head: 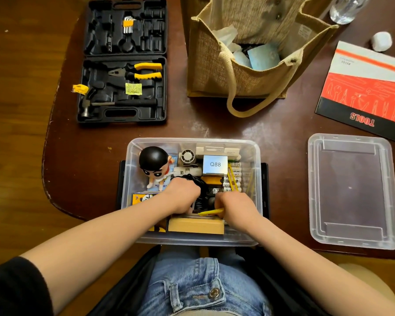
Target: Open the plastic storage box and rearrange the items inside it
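Open storage box [132, 160], long axis away from person; lid [351, 190] alongside.

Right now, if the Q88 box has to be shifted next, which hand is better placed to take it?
Probably the right hand. It sits directly below the Q88 box on the box's right side, while the left hand is curled on the black cable bundle farther left.

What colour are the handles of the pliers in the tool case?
The pliers have yellow handles with black trim, seen clearly in the head view, lying in the open black tool case.
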{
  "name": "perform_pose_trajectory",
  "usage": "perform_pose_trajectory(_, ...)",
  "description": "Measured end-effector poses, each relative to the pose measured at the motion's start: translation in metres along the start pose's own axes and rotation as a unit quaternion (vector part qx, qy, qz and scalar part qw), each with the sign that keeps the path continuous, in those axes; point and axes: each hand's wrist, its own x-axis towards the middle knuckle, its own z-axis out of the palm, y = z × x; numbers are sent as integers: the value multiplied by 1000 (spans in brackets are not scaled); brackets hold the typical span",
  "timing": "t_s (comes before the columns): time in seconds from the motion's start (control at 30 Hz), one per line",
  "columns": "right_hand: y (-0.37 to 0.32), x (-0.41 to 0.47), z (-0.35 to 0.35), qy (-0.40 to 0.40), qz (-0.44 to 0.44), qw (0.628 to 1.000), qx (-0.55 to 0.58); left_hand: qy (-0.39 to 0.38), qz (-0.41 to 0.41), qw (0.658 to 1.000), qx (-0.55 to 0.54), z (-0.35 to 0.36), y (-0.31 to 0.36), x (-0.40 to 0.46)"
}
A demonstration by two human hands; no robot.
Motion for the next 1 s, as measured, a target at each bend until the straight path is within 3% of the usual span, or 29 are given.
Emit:
perform_pose_trajectory(0.17,-1,7,11,-20,17,994,105,0,-9,1000,-18,1,-3,4)
perform_pose_trajectory(0.53,-2,7,19,8,102,990,98,-8,4,1000,6,5,-1,4)
perform_pose_trajectory(0.77,0,13,13,-47,112,990,65,2,4,1000,0,8,-2,3)
perform_pose_trajectory(1.0,0,7,21,24,105,992,60,-7,7,1000,-1,9,-3,6)
